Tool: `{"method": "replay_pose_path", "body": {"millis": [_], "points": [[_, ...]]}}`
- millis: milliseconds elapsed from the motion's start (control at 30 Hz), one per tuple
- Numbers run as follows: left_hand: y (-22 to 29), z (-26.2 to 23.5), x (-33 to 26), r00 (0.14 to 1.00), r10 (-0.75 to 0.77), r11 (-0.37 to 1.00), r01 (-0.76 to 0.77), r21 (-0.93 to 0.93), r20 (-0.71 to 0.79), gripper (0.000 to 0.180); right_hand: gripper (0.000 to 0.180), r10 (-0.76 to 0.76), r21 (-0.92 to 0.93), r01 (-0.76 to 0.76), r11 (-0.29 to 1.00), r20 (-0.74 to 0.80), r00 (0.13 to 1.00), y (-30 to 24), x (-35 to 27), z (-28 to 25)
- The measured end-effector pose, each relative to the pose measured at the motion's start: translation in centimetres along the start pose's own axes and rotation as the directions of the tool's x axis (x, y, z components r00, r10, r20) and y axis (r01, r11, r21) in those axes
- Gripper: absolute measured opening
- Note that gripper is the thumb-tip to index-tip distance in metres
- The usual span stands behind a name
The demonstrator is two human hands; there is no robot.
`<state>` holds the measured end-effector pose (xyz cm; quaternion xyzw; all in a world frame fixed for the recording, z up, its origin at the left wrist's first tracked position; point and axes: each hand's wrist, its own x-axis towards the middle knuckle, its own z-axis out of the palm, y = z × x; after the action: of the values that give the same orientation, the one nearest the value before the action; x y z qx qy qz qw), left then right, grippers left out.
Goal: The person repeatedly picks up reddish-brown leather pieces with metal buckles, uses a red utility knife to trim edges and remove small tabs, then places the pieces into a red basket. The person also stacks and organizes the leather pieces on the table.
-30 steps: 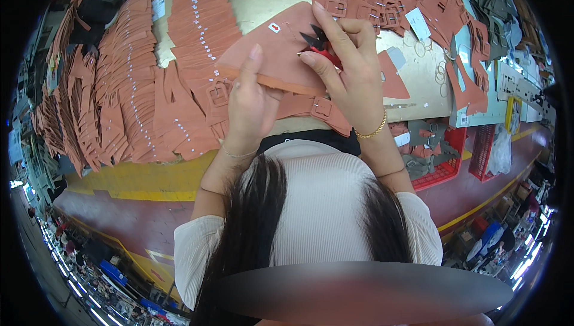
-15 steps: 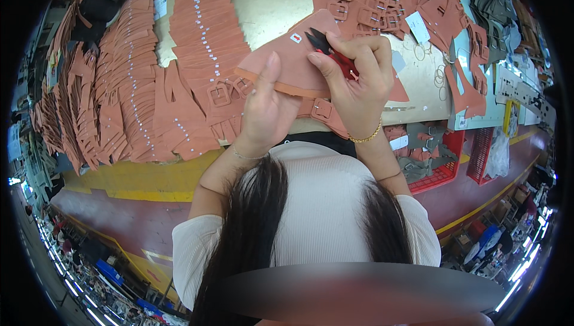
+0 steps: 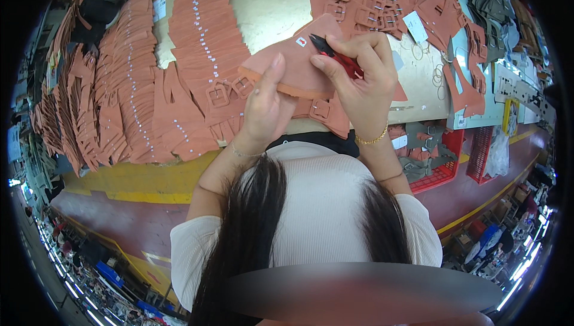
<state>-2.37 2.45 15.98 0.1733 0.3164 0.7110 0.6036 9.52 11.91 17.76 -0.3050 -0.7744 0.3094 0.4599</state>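
Left hand clamped on salmon panel, right hand on red-handled snips; blades, aimed at ten o'clock, have since been closed: cut probably made.

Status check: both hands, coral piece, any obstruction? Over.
Left hand holding coral piece, thumb on top. Right hand gripping red-handled snips, black blades over piece. Nothing seen covering the blades.

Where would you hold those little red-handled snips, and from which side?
Probably by the red handles, coming from the right, where the right hand grips them. The black blades point left and away from the person, over the coral piece, so the handle end looks like the safer one.
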Motion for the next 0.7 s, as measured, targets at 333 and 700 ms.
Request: {"method": "replay_pose_path", "body": {"millis": [333, 700], "points": [[0.3, 0.2, 0.5, 1.0, 0.007, 0.983, -0.012, -0.182, -0.028, 0.057, 0.028, 0.239, 0.484, -0.165, 0.859, -0.096, 0.966, 1.2, 0.1, -0.7], [-0.4, 0.9, 0.3, 0.999, 0.009, 0.986, -0.002, -0.169, 0.044, 0.058, 0.032, -0.096, -0.005, 0.096, 0.995, -0.093, 0.991, 0.4, -0.2, 1.0]]}}
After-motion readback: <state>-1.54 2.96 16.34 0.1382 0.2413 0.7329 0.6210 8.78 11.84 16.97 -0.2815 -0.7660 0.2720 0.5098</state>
